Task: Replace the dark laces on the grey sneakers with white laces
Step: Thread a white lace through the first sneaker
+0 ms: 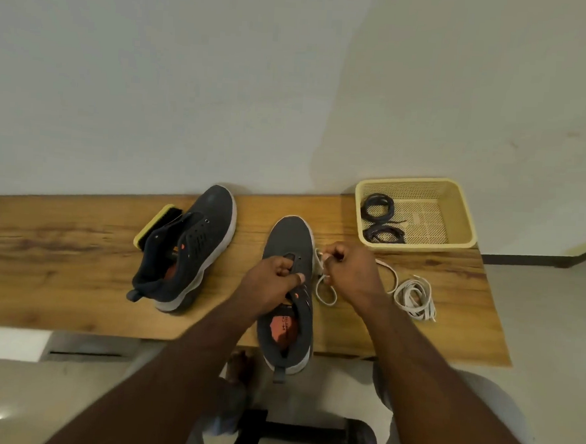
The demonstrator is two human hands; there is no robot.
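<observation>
Left hand [274, 282]: I grip the near sneaker [289, 290] at its eyelets, near the bench's front edge.
Right hand [346, 273]: I pinch the white lace [325, 289] tip; feed it straight, keep it flat.

words: none can be read | where: orange insole [280, 325] of the near sneaker [291, 256], just behind the left hand [274, 282] | look: small dark print, too blurry to make out | other things: no words or numbers show
</observation>
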